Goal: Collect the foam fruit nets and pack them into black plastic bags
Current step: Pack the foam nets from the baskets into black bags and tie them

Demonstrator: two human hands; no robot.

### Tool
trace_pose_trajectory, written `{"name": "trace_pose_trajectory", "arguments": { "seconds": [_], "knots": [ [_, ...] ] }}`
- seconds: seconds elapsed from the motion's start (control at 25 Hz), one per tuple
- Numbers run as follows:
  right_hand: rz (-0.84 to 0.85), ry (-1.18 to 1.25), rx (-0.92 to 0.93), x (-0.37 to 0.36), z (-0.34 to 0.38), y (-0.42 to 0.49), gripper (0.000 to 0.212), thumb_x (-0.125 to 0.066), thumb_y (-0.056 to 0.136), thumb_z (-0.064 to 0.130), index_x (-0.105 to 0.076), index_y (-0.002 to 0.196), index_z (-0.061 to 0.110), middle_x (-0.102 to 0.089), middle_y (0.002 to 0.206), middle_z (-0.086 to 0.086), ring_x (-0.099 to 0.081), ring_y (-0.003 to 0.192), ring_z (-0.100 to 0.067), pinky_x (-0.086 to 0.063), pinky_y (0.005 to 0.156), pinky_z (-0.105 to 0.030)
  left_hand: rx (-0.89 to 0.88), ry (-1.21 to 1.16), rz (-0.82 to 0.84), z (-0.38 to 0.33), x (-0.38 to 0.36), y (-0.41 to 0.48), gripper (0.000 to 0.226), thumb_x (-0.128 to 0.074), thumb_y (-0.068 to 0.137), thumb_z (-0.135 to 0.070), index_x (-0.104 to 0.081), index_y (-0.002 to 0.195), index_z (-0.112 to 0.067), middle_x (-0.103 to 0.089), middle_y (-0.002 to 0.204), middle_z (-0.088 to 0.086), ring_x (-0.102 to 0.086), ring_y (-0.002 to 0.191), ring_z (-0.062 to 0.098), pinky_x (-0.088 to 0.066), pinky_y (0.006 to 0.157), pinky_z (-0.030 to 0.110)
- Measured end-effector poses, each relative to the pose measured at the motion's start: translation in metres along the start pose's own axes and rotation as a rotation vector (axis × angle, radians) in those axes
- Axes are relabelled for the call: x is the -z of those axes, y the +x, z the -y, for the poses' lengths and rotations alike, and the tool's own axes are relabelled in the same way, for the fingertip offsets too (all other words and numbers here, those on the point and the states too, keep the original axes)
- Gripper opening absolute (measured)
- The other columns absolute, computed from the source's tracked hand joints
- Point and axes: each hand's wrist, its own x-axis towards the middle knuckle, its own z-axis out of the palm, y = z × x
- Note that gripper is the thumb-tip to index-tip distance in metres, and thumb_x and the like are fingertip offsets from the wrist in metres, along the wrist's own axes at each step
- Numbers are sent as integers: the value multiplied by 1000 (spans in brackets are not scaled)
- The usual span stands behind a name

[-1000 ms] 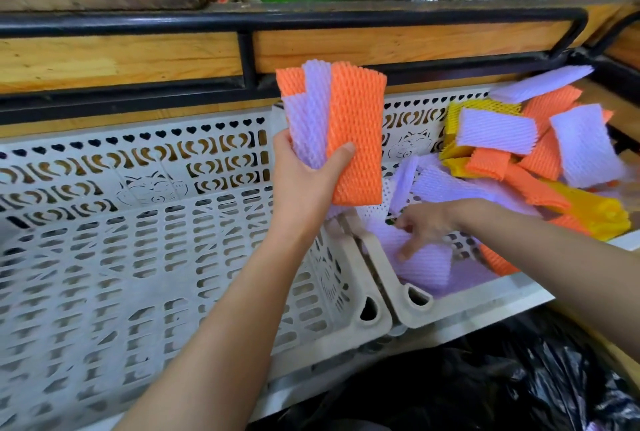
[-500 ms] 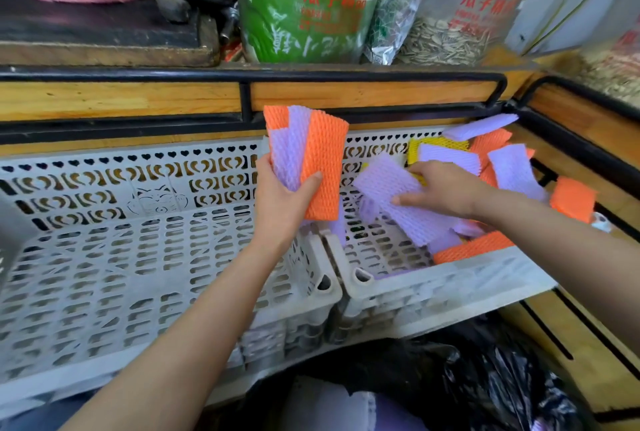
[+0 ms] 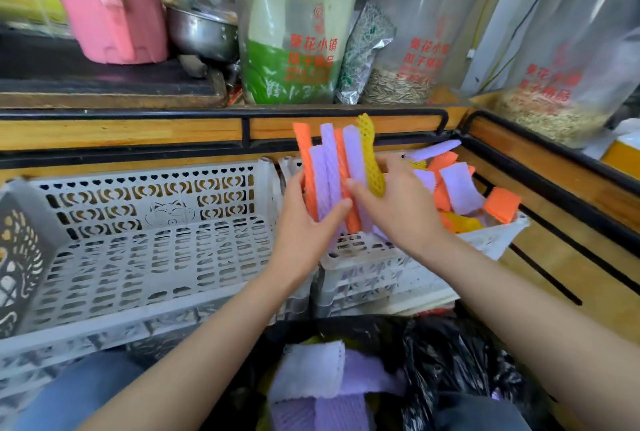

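Six foam nets [image 3: 330,167] stand upright together: two orange, three purple, one yellow. My left grip [image 3: 306,233] is clamped round their lower half; my right grip [image 3: 398,212] pinches the yellow net [image 3: 371,160] at their right edge. They hang over the left end of the right crate [image 3: 381,278], where more loose nets [image 3: 460,188] lie. The left crate [image 3: 138,268] stands just beside it. One black plastic bag [image 3: 450,361] below holds white and purple nets [image 3: 311,371].

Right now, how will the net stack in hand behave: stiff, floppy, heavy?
Probably light: the left hand holds the whole net stack upright. Likely floppy: the yellow net, pinched by the right hand, bends at its top. May splay: nets fan apart above the grip.
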Motion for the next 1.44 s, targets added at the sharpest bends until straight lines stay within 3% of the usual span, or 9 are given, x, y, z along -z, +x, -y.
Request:
{"name": "trace_pose_trajectory", "arguments": {
  "seconds": [0.24, 0.44, 0.64, 0.72, 0.84, 0.96, 1.12, 1.28, 1.44],
  "knots": [
    [108, 286, -85, 16, 28, -61, 102, -69, 55, 71, -38, 128, 8, -48, 119, -2, -49, 111, -13, -43, 91, -31, -161, 16, 4, -23, 17, -64, 39, -31, 90, -50, -45, 126, -39, -47, 130, -15, -42, 127, 5, -34, 109, 42],
    [90, 287, -199, 12, 22, -100, 112, -74, 47, 63, -32, 132, 4, -48, 130, -9, -49, 121, -20, -43, 99, -42, -196, 101, 240, -29, 32, -118, 34, -36, 92, -43, -51, 122, -37, -45, 133, -11, -40, 128, 2, -32, 106, 22],
    [146, 177, -189, 1, 20, -139, 81, -76, 63, 45, -37, 125, 13, -52, 119, 0, -53, 112, -19, -45, 90, -36, -178, 549, 258, 1, 82, -133, 45, -59, 88, -20, -40, 128, -28, -43, 132, -6, -39, 125, 4, -29, 107, 21],
    [262, 79, -81, -4, 22, -157, 74, -75, 67, 42, -35, 125, 19, -51, 113, 5, -53, 105, -13, -43, 81, -30, 42, 773, 319, 27, 109, -136, 56, -65, 87, -23, -38, 135, -13, -45, 134, 4, -41, 127, 16, -30, 106, 25],
    [416, -64, 138, -16, 24, -181, 78, -62, 66, 53, -36, 133, 21, -52, 120, 2, -53, 109, -17, -45, 87, -32, 477, 472, 379, 47, 131, -145, 59, -76, 71, -27, -49, 117, -2, -68, 94, 4, -65, 85, 11, -51, 79, 26],
    [552, -374, 455, -39, 8, -199, 80, -48, 63, 63, -47, 127, 15, -58, 114, -1, -61, 96, -22, -52, 78, -31, 554, 224, 244, 41, 132, -146, 12, -61, 87, 0, -54, 78, -5, -59, 45, -3, -53, 40, 3, -43, 47, 19],
    [752, -567, 478, -51, -8, -191, 80, -58, 72, 53, -33, 139, 16, -44, 134, -5, -48, 116, -26, -42, 96, -34, 540, 68, 68, 22, 129, -143, 29, -51, 92, 1, -50, 64, -7, -54, 40, -2, -50, 36, 6, -41, 43, 15],
    [629, -605, 255, -58, -12, -159, 82, -65, 80, 37, -19, 145, 16, -30, 140, -7, -36, 126, -25, -38, 99, -32, 538, -38, 79, 11, 119, -145, 20, -52, 93, 0, -54, 75, -7, -51, 45, -1, -50, 36, 7, -42, 42, 15],
    [651, -576, 214, -83, -14, -166, 67, -63, 85, 33, -27, 138, 11, -46, 134, -8, -44, 123, -25, -36, 96, -32, 562, -80, 19, 9, 118, -138, 6, -54, 93, -2, -57, 93, -7, -50, 59, 5, -51, 38, 7, -46, 43, 17]
  ]
}}
